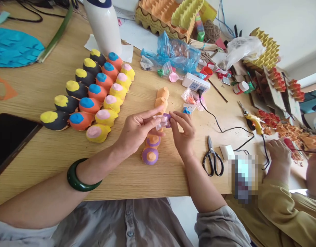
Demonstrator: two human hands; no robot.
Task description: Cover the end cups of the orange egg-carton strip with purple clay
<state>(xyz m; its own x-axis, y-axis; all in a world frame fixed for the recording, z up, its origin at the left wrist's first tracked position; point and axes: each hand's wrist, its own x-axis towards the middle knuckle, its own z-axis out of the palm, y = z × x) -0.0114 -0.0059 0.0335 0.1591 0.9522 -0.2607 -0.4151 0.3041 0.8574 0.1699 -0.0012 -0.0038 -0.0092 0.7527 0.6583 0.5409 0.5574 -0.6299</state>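
Note:
Over the table's middle, my left hand [134,128] is closed on a small clear plastic bag [161,122]. Purple clay [168,119] shows at the bag's right end, pinched by the fingers of my right hand [183,132]. Below both hands lies an orange egg-carton strip [162,93], its middle partly hidden by them. Purple clay rings the two nearest cups [150,156] of that strip. Left of my hands stand three clay-covered strips: a black one with yellow tops [78,90], an orange one with blue tops [95,92] and a yellow one with pink tops [113,99].
Black-handled scissors [211,159] lie right of my right arm. A white power strip [196,83], its black cord and a yellow glue gun [255,122] are beyond. A white bottle [104,29] stands behind the strips. At right, a co-worker's hand [279,154] is near red carton pieces.

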